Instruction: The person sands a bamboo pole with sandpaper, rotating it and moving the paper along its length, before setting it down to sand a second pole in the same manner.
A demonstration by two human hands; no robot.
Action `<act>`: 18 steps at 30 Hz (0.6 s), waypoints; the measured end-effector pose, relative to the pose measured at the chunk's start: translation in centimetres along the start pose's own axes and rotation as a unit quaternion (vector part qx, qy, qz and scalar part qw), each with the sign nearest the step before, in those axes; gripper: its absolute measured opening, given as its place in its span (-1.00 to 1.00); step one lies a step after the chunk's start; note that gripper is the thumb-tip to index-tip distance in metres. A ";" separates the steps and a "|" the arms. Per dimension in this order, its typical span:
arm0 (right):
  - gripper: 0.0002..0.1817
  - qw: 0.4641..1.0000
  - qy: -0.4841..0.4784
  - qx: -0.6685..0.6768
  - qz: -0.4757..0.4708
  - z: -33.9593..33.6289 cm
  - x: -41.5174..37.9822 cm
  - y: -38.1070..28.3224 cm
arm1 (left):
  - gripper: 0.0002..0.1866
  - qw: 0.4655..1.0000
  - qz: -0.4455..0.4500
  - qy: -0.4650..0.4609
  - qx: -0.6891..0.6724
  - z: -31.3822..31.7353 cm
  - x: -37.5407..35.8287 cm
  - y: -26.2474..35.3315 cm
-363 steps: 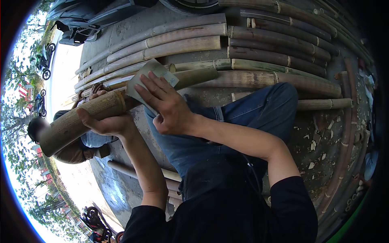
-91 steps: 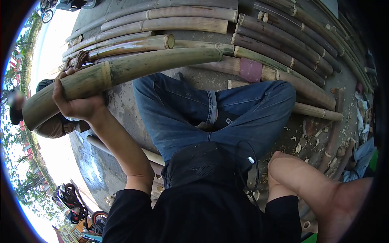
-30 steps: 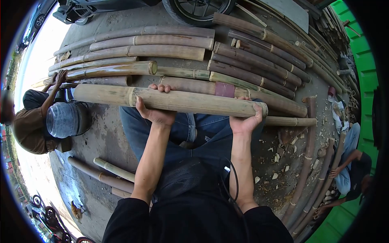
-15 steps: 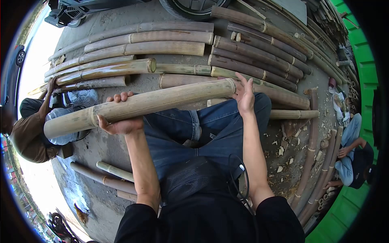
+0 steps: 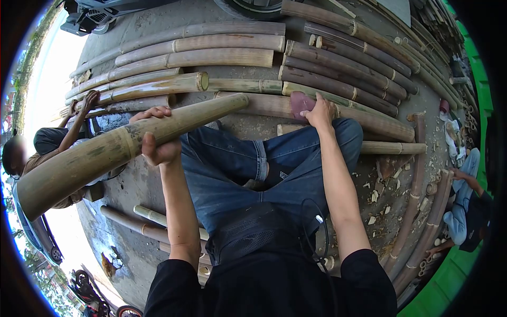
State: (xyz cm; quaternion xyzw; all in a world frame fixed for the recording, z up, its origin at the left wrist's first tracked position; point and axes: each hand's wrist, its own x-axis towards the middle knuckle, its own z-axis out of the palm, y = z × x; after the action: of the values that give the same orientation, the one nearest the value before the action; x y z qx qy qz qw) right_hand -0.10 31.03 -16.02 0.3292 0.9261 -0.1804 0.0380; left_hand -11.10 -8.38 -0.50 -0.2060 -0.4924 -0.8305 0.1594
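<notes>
My left hand (image 5: 158,142) is wrapped round a thick bamboo pole (image 5: 79,158), near one of its nodes. The pole is raised over the ground on my left, its wide end toward the lower left and its narrower end (image 5: 240,100) in front of my lap. My right hand (image 5: 321,112), over my right knee, has its thumb and fingers on a maroon piece of sandpaper (image 5: 302,104). The sandpaper is against a brown bamboo pole (image 5: 369,117) lying beyond my knees. My right hand is apart from the raised pole.
Several bamboo poles (image 5: 227,57) lie in rows ahead. A person (image 5: 58,142) crouches at the left, hands on a wet pole (image 5: 153,89). Another person (image 5: 465,195) sits at the right by a green wall (image 5: 449,274). Wood chips (image 5: 380,193) litter the ground; a wheel (image 5: 253,9) stands ahead.
My right hand has left the pole's end and taken hold of the sandpaper. The pole has swung, its wide end lower and nearer, its narrow end farther left.
</notes>
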 end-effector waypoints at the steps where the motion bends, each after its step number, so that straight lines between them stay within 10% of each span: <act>1: -0.02 0.998 -0.004 0.055 -0.012 0.7 0.6 0.6 | -0.43 1.000 0.002 -0.019 -0.002 -0.3 -0.1 -0.4; 11: -0.73 0.955 0.105 0.267 -0.081 3.0 -2.3 -8.8 | -0.45 0.998 -0.005 -0.066 0.012 -0.5 0.0 -0.1; 16: -0.66 0.941 -0.008 0.279 -0.193 6.9 -4.5 -15.2 | -0.44 1.000 -0.006 -0.026 0.013 -1.0 -0.2 -0.2; 18: -0.60 0.913 0.141 0.312 -0.223 8.4 -6.3 -18.3 | -0.44 1.000 -0.005 -0.010 0.012 -1.2 -0.4 -0.3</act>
State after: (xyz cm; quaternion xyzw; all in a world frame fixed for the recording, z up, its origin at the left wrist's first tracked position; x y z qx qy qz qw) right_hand -6.99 11.12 -17.01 0.1317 0.8679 -0.4155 -0.2382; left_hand -11.12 -9.26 -1.38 -0.2103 -0.5045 -0.8233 0.1530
